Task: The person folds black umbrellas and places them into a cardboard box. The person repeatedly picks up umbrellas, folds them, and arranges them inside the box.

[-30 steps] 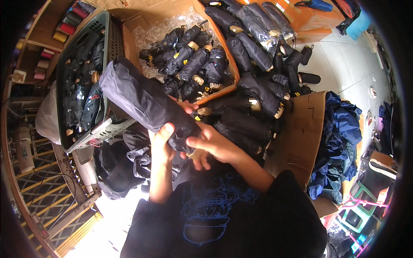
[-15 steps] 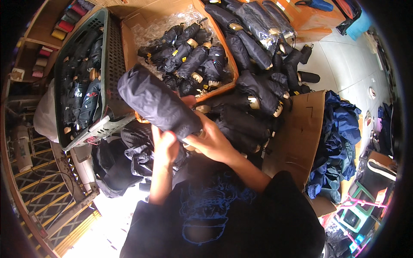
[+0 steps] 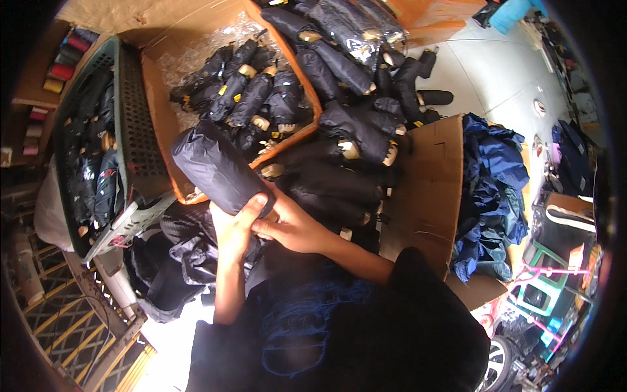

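Observation:
A black folded umbrella (image 3: 214, 166) in a smooth fabric sleeve is held up in front of me, tilted with its far end to the upper left. My left hand (image 3: 230, 228) grips its near end from the left side, the thumb laid across the fabric. From the right, my right hand (image 3: 290, 225) closes round the same end, its fingers meeting the left thumb. The umbrella's near tip is hidden inside my hands. Just beyond is an orange-edged cardboard box (image 3: 307, 81) holding several black umbrellas (image 3: 251, 98) with cream handles.
A grey-green plastic basket (image 3: 134, 124) packed with umbrellas leans at left. More dark umbrellas (image 3: 326, 176) are piled ahead to the right. At right, dark blue fabric (image 3: 490, 183) lies behind a cardboard flap (image 3: 424, 189). Dark bags (image 3: 189, 251) rest below the basket. Thread spools (image 3: 62, 70) line a shelf.
The view has shifted, so the surroundings sit further left. The umbrella stands a little steeper, and my hands have drawn closer together at its near end.

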`<action>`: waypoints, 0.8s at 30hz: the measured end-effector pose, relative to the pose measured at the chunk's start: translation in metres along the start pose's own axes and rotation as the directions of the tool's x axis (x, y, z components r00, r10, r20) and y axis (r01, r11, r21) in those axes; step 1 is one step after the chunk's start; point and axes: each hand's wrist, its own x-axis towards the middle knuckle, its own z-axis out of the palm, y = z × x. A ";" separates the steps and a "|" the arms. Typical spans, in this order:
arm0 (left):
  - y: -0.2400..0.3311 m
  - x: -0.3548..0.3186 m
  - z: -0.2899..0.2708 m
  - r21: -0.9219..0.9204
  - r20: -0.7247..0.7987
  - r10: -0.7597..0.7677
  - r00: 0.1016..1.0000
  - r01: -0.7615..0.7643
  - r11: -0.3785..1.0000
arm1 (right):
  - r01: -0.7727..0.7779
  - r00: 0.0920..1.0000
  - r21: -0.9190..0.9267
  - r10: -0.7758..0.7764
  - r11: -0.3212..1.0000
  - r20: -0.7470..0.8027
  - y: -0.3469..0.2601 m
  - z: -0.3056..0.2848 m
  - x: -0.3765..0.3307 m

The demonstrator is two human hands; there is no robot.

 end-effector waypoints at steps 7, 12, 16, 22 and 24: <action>-0.031 -0.003 -0.016 0.117 0.405 0.014 0.914 -0.067 0.991 | 0.068 0.998 -0.259 -0.070 0.963 -0.001 -0.039 -0.039 -0.011; -0.015 0.008 -0.015 0.294 0.330 0.083 0.940 -0.185 0.938 | 0.003 0.898 -0.749 -0.331 0.663 -0.290 -0.091 -0.087 -0.018; -0.010 0.006 -0.054 0.738 0.307 0.179 0.935 -0.353 0.575 | -0.229 0.708 -0.895 -0.566 0.383 -0.423 -0.122 -0.134 -0.030; -0.033 -0.018 -0.130 0.854 0.069 0.243 0.968 -0.183 0.487 | -0.531 0.715 -0.843 -0.491 0.083 -0.498 -0.105 -0.204 -0.037; -0.044 -0.023 -0.141 0.892 0.106 0.195 0.975 -0.180 0.414 | -0.542 0.726 -0.837 -0.458 0.077 -0.512 -0.101 -0.198 -0.034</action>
